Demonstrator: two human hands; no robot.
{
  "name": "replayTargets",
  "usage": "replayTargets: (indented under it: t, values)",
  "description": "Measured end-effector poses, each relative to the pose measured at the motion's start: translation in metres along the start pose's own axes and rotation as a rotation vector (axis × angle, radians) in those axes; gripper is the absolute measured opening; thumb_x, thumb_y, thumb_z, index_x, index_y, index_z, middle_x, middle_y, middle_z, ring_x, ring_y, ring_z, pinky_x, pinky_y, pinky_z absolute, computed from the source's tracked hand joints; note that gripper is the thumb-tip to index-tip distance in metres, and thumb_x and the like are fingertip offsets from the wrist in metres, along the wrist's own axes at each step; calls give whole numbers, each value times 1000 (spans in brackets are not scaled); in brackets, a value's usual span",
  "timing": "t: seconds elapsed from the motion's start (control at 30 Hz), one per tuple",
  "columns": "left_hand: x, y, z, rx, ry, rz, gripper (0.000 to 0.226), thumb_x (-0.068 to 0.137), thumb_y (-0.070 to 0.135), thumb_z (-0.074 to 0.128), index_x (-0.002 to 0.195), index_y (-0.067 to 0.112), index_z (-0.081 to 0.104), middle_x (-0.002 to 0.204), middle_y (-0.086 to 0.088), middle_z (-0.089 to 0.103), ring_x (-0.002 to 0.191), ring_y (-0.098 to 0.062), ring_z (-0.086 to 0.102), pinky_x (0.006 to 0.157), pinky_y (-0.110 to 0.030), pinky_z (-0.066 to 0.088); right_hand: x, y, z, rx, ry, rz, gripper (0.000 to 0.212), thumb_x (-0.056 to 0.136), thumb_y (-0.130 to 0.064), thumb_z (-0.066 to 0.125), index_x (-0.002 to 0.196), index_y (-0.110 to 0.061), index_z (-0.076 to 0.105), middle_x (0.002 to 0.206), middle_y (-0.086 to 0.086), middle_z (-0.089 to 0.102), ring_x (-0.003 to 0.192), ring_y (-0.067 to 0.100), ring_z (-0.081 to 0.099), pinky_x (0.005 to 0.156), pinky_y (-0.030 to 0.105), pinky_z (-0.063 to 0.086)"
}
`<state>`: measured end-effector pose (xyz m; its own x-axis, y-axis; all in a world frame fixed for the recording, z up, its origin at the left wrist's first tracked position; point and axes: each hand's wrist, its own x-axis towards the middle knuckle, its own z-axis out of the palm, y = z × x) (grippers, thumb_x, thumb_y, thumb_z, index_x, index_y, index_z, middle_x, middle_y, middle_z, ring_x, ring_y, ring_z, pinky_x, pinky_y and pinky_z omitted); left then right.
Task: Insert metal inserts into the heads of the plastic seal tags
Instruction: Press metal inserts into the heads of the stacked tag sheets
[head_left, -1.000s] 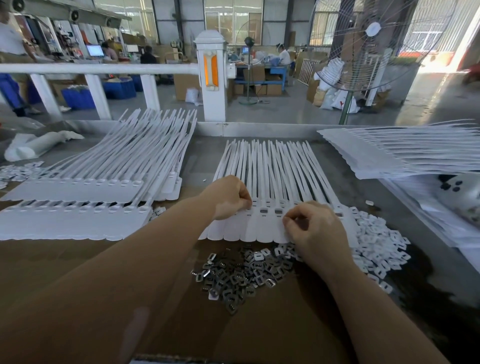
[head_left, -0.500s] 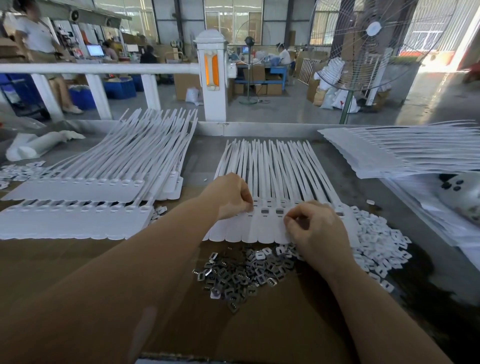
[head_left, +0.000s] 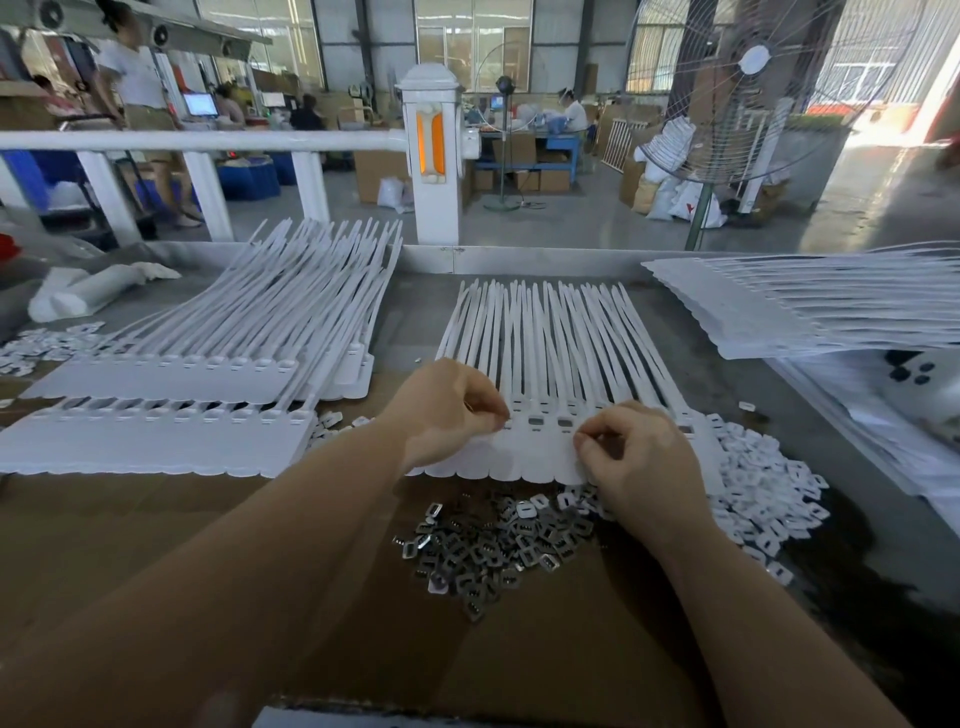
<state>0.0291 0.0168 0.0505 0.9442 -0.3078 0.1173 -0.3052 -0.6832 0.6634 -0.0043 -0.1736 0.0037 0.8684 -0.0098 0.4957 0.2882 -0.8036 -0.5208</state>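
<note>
Cardboard worktop (head_left: 156, 530): both hands (head_left: 447, 410) (head_left: 641, 457) curled, pinching at seal tags (head_left: 540, 415); no legible writing

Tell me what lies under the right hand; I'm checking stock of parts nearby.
Under the right hand lies the strip of seal tags, and nearer, where metal inserts meet white plastic caps. Which pieces sit directly beneath the palm is hidden.

We see a factory floor: concrete hall, stacked cardboard boxes (head_left: 519, 179) upper centre, a standing fan (head_left: 748, 88) upper right, workers at benches.
</note>
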Motion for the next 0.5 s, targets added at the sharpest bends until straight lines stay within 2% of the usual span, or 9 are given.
replayTargets:
  t: [0.1, 0.2, 0.37, 0.5]
  values:
    - [-16, 6, 4, 50, -136, 44, 17, 77, 18, 74, 69, 31, 68, 66, 20, 63, 63, 13, 55, 56, -3, 40, 0, 0, 0, 8, 7, -1, 4, 82, -14, 64, 79, -14, 67, 81, -3, 60, 84, 10, 46, 73, 20, 32]
    - [-27, 11, 11, 67, -235, 36, 7, 75, 24, 76, 74, 28, 70, 69, 17, 66, 64, 11, 55, 56, -3, 41, 0, 0, 0, 10, 10, -6, 5, 82, -13, 65, 77, -14, 67, 81, -3, 60, 84, 11, 47, 73, 20, 32]
    - [-34, 12, 21, 145, -220, 20, 16, 75, 35, 75, 89, 28, 74, 67, 23, 60, 64, 14, 52, 58, -1, 39, -2, 0, -1, 18, 11, -6, 6, 82, -14, 65, 76, -15, 66, 80, -4, 59, 82, 10, 46, 71, 20, 30]
    - [-37, 12, 24, 164, -205, 14, 13, 78, 35, 72, 90, 29, 71, 75, 19, 59, 72, 4, 53, 61, -8, 37, 0, -1, 0, 24, 6, -1, 5, 82, -14, 65, 77, -15, 66, 80, -3, 59, 83, 10, 47, 72, 20, 31]
